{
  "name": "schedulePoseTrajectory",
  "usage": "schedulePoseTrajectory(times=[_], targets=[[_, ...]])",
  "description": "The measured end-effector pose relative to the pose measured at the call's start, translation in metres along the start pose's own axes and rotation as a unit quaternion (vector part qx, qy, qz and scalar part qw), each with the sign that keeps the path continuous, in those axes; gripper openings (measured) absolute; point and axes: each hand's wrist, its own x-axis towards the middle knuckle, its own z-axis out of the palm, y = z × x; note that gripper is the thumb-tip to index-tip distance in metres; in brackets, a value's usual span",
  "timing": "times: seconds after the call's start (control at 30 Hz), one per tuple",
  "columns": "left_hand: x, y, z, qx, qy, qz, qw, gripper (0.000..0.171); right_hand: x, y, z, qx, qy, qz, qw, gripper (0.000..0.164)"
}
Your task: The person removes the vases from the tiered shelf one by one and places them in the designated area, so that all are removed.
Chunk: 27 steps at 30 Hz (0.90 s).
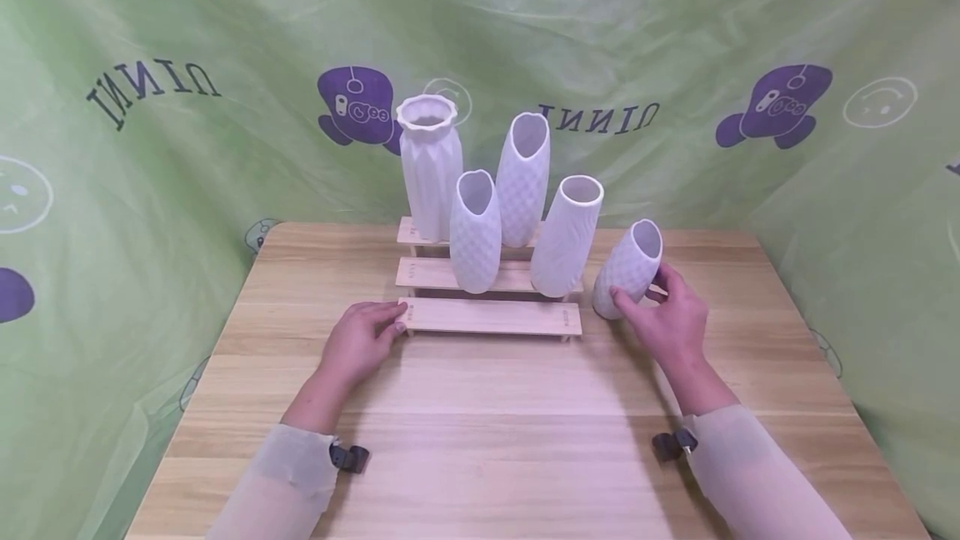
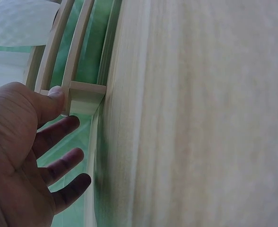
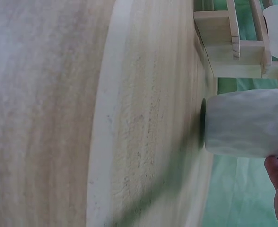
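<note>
In the head view a stepped wooden stand (image 1: pixel 487 317) with three tiers sits on the table. At the left end of its lowest tier my left hand (image 1: pixel 362 342) pinches the board's corner between thumb and index finger; the other fingers (image 2: pixel 65 165) hang free. My right hand (image 1: pixel 671 315) grips a white diamond-textured vase (image 1: pixel 628 269) to the right of the stand, thumb in front, fingers partly hidden behind. This vase leans slightly, its base at or just above the table; which one, I cannot tell.
On the top tier are a ruffled-rim vase (image 1: pixel 432 173) and a textured vase (image 1: pixel 522 182). The middle tier bears a slant-rimmed vase (image 1: pixel 476 240) and a round-rimmed vase (image 1: pixel 566 240). A green printed cloth (image 1: pixel 480 32) hangs behind the wooden table (image 1: pixel 480 440).
</note>
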Motion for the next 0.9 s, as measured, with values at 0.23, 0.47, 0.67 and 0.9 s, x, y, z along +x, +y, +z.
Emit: schedulePoseTrajectory(times=[0.23, 0.47, 0.67, 0.9], targets=[[-0.001, -0.001, 0.000, 0.001, 0.002, 0.000, 1.0000, 0.039, 0.005, 0.003, 0.005, 0.003, -0.009, 0.017, 1.000, 0.064], [0.000, -0.001, 0.001, 0.003, 0.003, 0.000, 1.0000, 0.039, 0.007, 0.005, 0.009, 0.013, -0.005, 0.032, 0.999, 0.066], [0.000, 0.000, 0.000, 0.002, 0.003, 0.001, 1.0000, 0.039, 0.007, 0.005, 0.010, 0.021, 0.004, 0.034, 0.999, 0.066], [0.000, -0.001, 0.002, 0.002, 0.004, 0.003, 1.0000, 0.038, 0.004, 0.006, 0.012, 0.036, 0.007, 0.040, 0.999, 0.067]])
